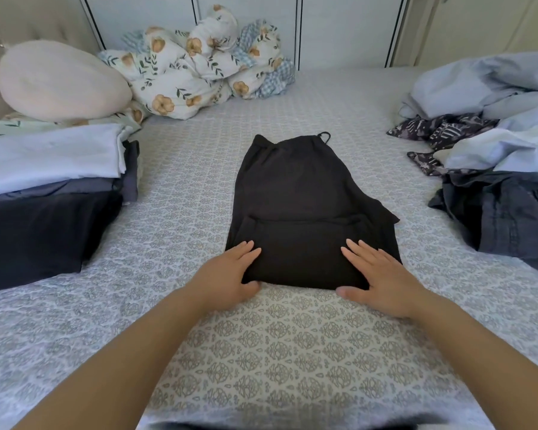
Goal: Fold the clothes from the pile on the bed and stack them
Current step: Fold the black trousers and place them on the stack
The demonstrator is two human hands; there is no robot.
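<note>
Mid-bed, pressing black garment (308,209), half-folded, under flat left hand (230,276) and right hand (382,282), gripping nothing; folded stack (44,181) growing leftward, unfolded pile (494,144) waiting rightward.

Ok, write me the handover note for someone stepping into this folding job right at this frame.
Left hand and right hand: both flat, fingers straight, resting on the near corners of the black garment, thumbs at its near fold.
Black garment: partly folded, mid-bed, not yet stacked.
Done: folded stack on the left side of the bed.
Left: finish the black garment, stack it, then work through the unfolded pile on the right.
</note>
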